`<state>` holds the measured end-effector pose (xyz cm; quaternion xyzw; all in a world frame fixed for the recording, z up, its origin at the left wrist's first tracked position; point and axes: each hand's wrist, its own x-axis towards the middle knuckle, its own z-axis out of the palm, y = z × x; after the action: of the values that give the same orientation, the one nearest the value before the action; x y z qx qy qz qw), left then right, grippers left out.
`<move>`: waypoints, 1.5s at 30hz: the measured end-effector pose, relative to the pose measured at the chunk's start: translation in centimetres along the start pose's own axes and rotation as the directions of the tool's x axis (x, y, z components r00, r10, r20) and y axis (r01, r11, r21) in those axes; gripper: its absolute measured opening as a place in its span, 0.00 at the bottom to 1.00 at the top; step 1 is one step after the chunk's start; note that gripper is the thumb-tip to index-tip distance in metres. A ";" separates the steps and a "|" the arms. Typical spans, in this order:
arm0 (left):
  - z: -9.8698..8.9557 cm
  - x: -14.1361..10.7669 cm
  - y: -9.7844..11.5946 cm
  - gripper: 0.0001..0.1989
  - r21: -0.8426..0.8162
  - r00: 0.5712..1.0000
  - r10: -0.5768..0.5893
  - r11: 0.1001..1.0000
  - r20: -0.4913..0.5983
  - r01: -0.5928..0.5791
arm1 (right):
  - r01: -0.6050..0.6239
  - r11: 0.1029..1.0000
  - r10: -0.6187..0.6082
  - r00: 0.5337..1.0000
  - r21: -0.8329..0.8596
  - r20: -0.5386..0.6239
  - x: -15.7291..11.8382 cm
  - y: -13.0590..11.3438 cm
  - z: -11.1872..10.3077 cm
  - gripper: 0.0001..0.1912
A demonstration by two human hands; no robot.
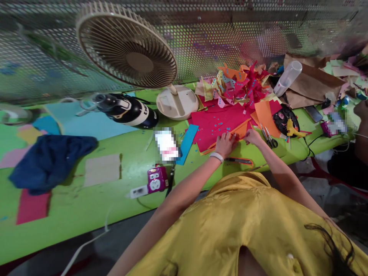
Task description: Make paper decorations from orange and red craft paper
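My left hand (226,144), with a white band at the wrist, lies over a folded piece of orange paper (240,129), fingers spread and pressing on it. My right hand (253,137) is closed in a pinch at the right end of that paper. Under it is a large red sheet (217,120) strewn with small blue bits. Just below my left hand lies an orange-and-black utility knife (239,161). Black-handled scissors (269,138) rest to the right of my right hand. Folded paper shapes with blue dots (237,84) are heaped behind the sheet.
A fan (177,102) and a dark bottle (129,111) stand behind, by the mesh wall. A phone (166,145), a blue strip (188,143) and a purple power socket (157,180) lie to the left. A black tray (284,117) sits at right. Another person's arm (360,126) shows at the right edge.
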<state>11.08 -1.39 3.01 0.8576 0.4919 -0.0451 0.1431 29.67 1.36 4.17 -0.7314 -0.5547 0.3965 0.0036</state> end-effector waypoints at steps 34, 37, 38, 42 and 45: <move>-0.6 4.6 -4.4 0.12 -0.431 0.980 -0.200 0.883 0.018 0.188 | -0.015 0.977 0.004 0.999 0.214 0.051 2.2 -0.9 3.2 0.08; -0.7 5.0 -4.7 0.12 -0.428 0.983 -0.179 0.885 0.048 0.182 | -0.019 0.976 0.009 0.999 0.215 0.052 2.1 -0.9 3.1 0.08; -0.7 5.0 -4.8 0.12 -0.424 0.984 -0.172 0.888 0.055 0.179 | -0.021 0.977 0.010 0.999 0.214 0.054 2.1 -1.0 3.1 0.08; -1.3 5.1 -4.8 0.12 -0.401 0.984 -0.160 0.898 0.083 0.180 | -0.023 0.977 0.011 0.998 0.210 0.055 1.9 -1.0 3.1 0.08; -1.7 5.1 -4.7 0.12 -0.382 0.981 -0.160 0.905 0.108 0.189 | -0.020 0.979 0.010 0.999 0.204 0.050 1.8 -1.1 3.0 0.07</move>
<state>9.54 5.63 2.58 0.7621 0.5602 0.0095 0.3245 27.18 1.98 1.55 -0.7216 -0.5054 0.4691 0.0623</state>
